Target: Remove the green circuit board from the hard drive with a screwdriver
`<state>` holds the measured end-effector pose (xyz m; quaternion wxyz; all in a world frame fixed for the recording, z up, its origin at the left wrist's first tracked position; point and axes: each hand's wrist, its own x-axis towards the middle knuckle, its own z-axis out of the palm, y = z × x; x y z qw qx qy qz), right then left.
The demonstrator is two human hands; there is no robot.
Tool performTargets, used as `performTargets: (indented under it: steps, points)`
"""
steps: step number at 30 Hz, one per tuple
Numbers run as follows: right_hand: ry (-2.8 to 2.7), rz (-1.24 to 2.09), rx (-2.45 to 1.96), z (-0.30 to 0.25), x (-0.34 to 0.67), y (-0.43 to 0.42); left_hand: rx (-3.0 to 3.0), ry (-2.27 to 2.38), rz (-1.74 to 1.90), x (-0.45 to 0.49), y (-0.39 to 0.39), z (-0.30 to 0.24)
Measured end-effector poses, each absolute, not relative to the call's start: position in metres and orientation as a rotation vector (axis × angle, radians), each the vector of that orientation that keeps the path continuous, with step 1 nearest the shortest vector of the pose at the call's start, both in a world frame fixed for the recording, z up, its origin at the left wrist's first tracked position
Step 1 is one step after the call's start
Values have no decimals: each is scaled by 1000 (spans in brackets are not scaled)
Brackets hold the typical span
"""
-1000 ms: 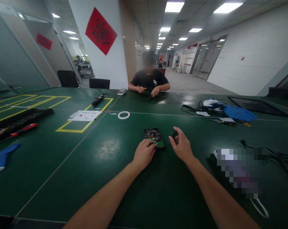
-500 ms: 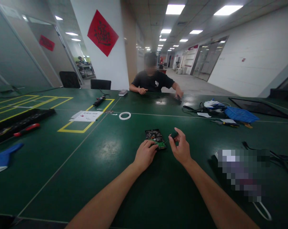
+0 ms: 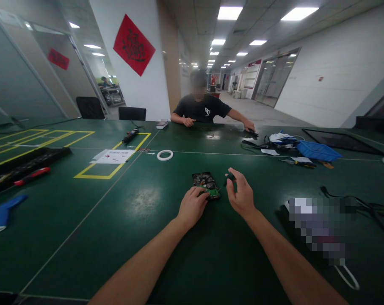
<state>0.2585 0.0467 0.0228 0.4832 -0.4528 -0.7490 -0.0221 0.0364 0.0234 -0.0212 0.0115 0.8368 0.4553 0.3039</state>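
Observation:
On the green table in front of me lies a hard drive (image 3: 205, 179) with a dark, shiny body and a green circuit board along its near side. My left hand (image 3: 193, 205) grips its near left part, fingers bent over the circuit board. Just right of the drive, my right hand (image 3: 240, 191) is raised with thumb and fingers curled towards each other. Something small and dark shows at those fingertips, too small to name. The right hand does not touch the drive.
Behind the drive lies a white tape roll (image 3: 165, 155). A red screwdriver (image 3: 32, 176) is at left, with a blue-and-white glove (image 3: 4, 214). To the right are a blue bag (image 3: 319, 151), cables and a blurred-out object (image 3: 317, 233). A person (image 3: 200, 106) sits opposite.
My right fingers have loosened and shifted slightly; the left hand stays on the hard drive. The person opposite has moved a hand with a dark object to the right. The view has shifted slightly.

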Motion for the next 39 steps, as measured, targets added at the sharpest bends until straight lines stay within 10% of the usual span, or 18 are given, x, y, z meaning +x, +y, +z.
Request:
performTargets:
  steps: [39]
  points:
    - [-1806, -60, -990, 18, 249, 55, 2563, 1385, 1001, 34, 22, -24]
